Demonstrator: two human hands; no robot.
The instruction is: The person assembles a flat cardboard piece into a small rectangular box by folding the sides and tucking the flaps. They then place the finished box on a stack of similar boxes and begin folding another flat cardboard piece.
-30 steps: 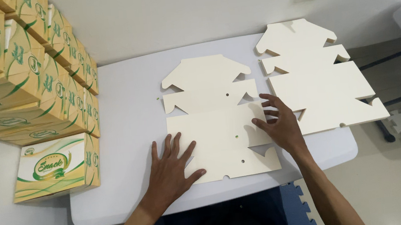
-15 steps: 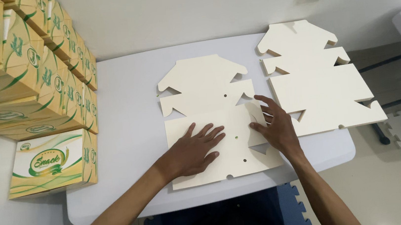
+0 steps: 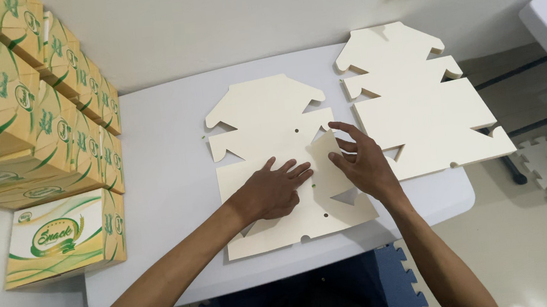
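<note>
White desk carries our flat carton blank. Left hand presses it, fingers flat and open. Right hand fingers pinch its side flap, lifted.

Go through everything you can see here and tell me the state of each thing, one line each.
Near box blank: flat, right side flap folded up.
Stack of box blanks: flat, unfolded.
Left hand: palm down, pressing the blank.
Right hand: lifting the flap.
Snack boxes: assembled, closed, stacked.
Table: holding the blanks.
</note>
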